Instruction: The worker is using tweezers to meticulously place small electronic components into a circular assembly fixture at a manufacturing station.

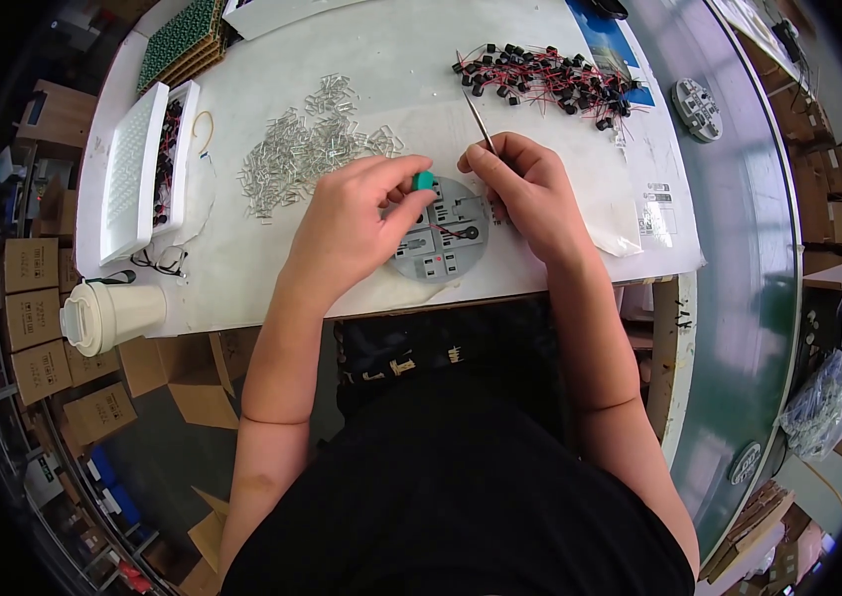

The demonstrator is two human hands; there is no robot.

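Note:
My left hand (366, 214) pinches a small green cylindrical piece (424, 181) between thumb and fingertips, over the upper left part of a round grey plate (466, 260). Black parts sit on that plate, among them a round black one with a red wire (465, 233). In my right hand (530, 184) is a pair of tweezers (479, 117), its slender metal end pointing up and away from me. That hand is at the plate's right edge; whether it touches the plate I cannot tell.
A heap of shiny bent wire clips (307, 149) lies left of centre. Black parts with red wires (565, 84) are piled far right. White foam trays (138, 174), eyeglasses (165, 261) and a cream cup (113, 316) stand left. Green boards (183, 45) are stacked far left.

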